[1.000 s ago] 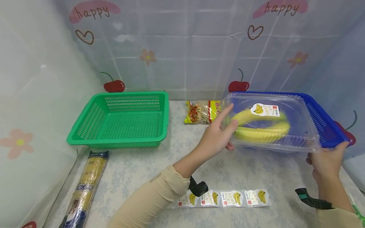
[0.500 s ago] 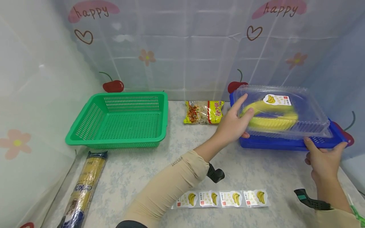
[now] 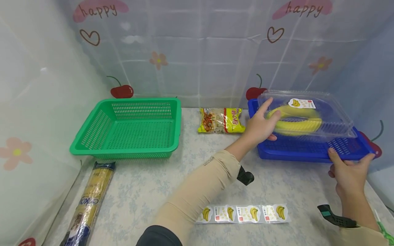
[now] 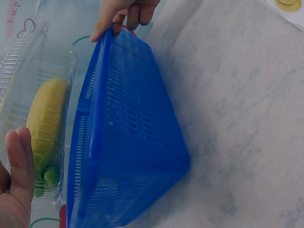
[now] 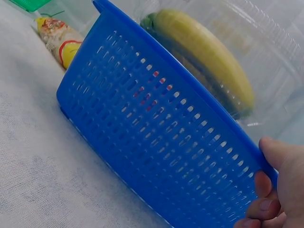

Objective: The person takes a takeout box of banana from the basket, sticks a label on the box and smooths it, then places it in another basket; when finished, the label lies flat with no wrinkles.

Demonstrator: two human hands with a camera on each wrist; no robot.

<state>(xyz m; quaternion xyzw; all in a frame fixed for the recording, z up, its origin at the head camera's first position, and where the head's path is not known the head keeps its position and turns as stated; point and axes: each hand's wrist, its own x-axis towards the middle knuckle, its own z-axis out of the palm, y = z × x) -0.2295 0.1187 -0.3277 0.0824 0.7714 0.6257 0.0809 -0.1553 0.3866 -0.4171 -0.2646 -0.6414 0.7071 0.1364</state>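
Note:
My left hand [image 3: 261, 124] holds the left end of a clear plastic box [image 3: 333, 118], its thumb on the near side. Yellow bananas [image 3: 298, 127] lie inside the box, and a banana sticker [image 3: 302, 103] is on its lid. The box is above the blue basket [image 3: 292, 155], tilted; the left wrist view shows it apart from the basket's near rim. With thumb over the rim and fingers curled beneath, my right hand [image 3: 351, 174] grips the basket's front right corner. The right wrist view shows the green tips of the bananas [image 5: 204, 47] through the plastic.
A green basket [image 3: 138, 150] stands at the back left, with a long pasta packet [image 3: 92, 201] in front of it. Between the baskets lies a yellow food bag [image 3: 220, 120]. A strip of banana stickers [image 3: 243, 214] lies near the front. Something green [image 3: 384, 232] shows at the right edge.
My left hand has carried the box to the right and away from me, over the blue basket. The yellow bag and the basket's front now show more. My right hand stays at the rim.

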